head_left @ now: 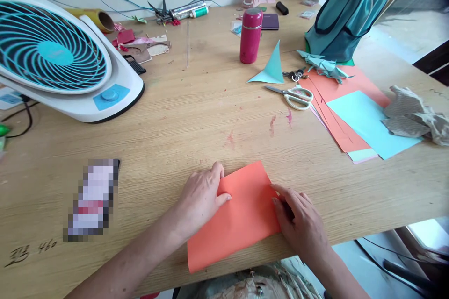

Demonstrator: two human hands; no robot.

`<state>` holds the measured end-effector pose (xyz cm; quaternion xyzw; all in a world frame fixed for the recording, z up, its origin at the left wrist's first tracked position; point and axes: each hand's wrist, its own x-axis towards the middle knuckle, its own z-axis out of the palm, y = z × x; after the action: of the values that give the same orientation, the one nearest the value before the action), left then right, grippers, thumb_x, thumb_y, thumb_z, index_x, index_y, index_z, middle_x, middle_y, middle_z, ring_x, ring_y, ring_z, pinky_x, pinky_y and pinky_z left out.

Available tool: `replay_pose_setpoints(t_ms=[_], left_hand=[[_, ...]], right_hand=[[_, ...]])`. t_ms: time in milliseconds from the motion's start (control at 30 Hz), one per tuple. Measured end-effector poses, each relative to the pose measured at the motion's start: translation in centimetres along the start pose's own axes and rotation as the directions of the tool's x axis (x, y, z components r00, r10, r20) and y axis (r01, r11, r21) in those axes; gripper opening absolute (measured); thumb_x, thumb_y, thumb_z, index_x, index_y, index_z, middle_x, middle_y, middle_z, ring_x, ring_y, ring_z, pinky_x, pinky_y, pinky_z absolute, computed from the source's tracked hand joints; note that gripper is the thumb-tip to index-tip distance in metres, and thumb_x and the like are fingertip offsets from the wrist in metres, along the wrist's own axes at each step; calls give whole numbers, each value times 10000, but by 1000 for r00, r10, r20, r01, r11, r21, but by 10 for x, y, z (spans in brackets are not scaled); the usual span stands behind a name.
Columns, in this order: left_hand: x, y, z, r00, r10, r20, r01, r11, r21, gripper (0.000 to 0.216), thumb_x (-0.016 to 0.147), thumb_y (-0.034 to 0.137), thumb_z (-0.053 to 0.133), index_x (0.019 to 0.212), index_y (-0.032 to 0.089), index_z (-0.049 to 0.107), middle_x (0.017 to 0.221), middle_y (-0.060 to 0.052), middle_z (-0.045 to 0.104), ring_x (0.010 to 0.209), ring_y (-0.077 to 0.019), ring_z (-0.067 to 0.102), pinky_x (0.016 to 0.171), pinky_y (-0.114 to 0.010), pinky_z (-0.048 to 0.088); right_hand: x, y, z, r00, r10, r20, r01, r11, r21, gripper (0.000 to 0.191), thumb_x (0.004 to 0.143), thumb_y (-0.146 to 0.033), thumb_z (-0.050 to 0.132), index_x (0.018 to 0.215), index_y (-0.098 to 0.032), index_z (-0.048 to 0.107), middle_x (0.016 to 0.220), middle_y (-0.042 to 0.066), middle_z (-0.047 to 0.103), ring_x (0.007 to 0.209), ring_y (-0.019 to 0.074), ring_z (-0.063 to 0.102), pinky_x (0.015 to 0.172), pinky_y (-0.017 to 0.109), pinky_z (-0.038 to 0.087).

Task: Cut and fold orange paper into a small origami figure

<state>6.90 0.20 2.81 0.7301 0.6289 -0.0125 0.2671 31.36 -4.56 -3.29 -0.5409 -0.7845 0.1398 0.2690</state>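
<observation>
A sheet of orange paper (247,210) lies before me at the table's front edge, its near left corner curving up. My left hand (200,195) grips the paper's far left edge, thumb on top and fingers curled around the side. At the right edge, my right hand (300,218) pinches the same paper between thumb and index finger, the other fingers bent in. Whether the sheet is folded double I cannot tell.
Left stand a fan (52,51) and a blurred phone-like object (93,198). Farther back are white-handled scissors (296,97), a folded blue paper piece (270,69), a magenta flask (251,37) and a teal bag (343,18). Blue paper (372,121) lies at right.
</observation>
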Motion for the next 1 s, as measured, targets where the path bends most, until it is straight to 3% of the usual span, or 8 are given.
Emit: replay_pose_setpoints(t_ms=[100, 167, 267, 367, 500, 633, 733, 1000], left_hand=[[1, -7, -5, 999, 44, -26, -47, 990, -136, 277, 828, 202, 667, 1080, 230, 556, 1089, -67, 696, 1008, -262, 652, 843, -366, 461], [4, -11, -10, 996, 84, -35, -88, 982, -164, 79, 867, 219, 589, 940, 232, 616, 1015, -44, 705, 941, -241, 653, 792, -347, 454], [8, -15, -21, 993, 107, -49, -115, 975, -188, 154, 872, 237, 539, 731, 220, 600, 829, -11, 665, 768, -196, 615, 672, -311, 419], [11, -14, -34, 986, 130, -107, -151, 964, -218, 152, 860, 254, 562, 717, 220, 600, 814, 4, 647, 749, -178, 597, 654, -292, 401], [14, -8, -48, 980, 133, -150, -166, 956, -241, 169, 844, 269, 590, 685, 214, 581, 766, 19, 630, 715, -165, 584, 638, -285, 381], [18, -10, -56, 974, 101, -205, -154, 952, -263, 186, 825, 275, 606, 660, 209, 552, 726, 25, 614, 677, -160, 564, 615, -285, 366], [20, -16, -57, 976, 73, -206, -132, 948, -289, 185, 823, 289, 606, 663, 210, 557, 713, 28, 618, 666, -161, 562, 604, -285, 363], [26, -28, -57, 993, 28, -118, -67, 937, -342, 173, 836, 325, 595, 700, 218, 613, 738, 33, 644, 691, -162, 571, 604, -279, 370]], right_hand=[[-1, 2, 1, 999, 36, 5, -36, 999, 38, 254, 1002, -220, 469, 1240, -197, 554, 803, 11, 671, 660, 165, 607, 654, 320, 445], [1, 5, 1, 997, 77, 31, -79, 992, 101, 284, 1001, -253, 471, 1274, -216, 542, 817, 13, 668, 668, 168, 614, 644, 316, 471], [17, 12, -3, 987, 153, 45, -159, 954, 253, 394, 989, -340, 511, 1367, -233, 490, 1021, 75, 672, 816, 190, 646, 682, 316, 523], [49, 17, -11, 975, 189, 117, -222, 870, 440, 529, 953, -454, 575, 1420, -236, 453, 1226, 122, 635, 1018, 222, 647, 763, 326, 552], [98, 12, -21, 949, 116, 293, -265, 797, 542, 488, 943, -514, 572, 1335, -223, 559, 1009, 60, 686, 902, 204, 660, 749, 317, 538], [128, -2, -20, 933, 28, 358, -248, 770, 587, 349, 903, -511, 630, 1031, -191, 684, 909, 37, 712, 846, 201, 662, 680, 278, 520], [137, -8, -12, 921, 27, 389, -280, 740, 611, 329, 877, -504, 666, 865, -175, 661, 819, 24, 713, 747, 175, 651, 611, 250, 497], [134, -4, 4, 855, 87, 512, -483, 497, 721, 481, 844, -635, 651, 1008, -183, 680, 999, 87, 742, 844, 224, 697, 680, 304, 561]])
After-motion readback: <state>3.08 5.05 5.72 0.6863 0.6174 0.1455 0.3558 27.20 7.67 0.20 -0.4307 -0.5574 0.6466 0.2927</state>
